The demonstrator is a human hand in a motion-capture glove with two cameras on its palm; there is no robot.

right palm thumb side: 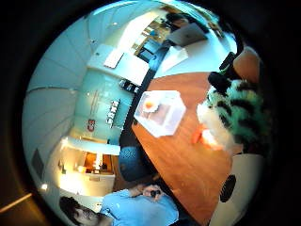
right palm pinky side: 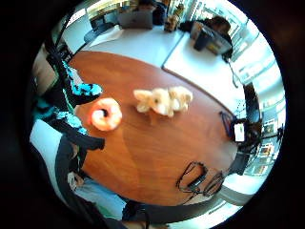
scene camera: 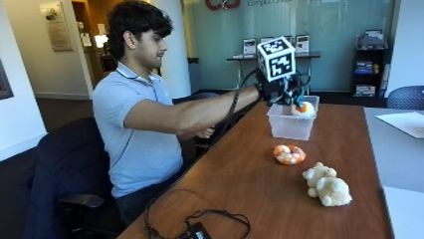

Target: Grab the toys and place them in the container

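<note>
The hand (scene camera: 281, 89) grips a striped plush toy (scene camera: 303, 108) above the container (scene camera: 289, 127) on the wooden table (scene camera: 252, 184).

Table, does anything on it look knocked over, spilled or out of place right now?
Nothing stands out. The orange ring toy and cream plush lie on the table, waiting. The container stands upright, and the gloved right hand holds a striped toy over it.

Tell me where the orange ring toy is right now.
In the outside view the ring toy lies on the wooden table, between the clear container and the cream plush dog, away from the gloved hand.
</note>
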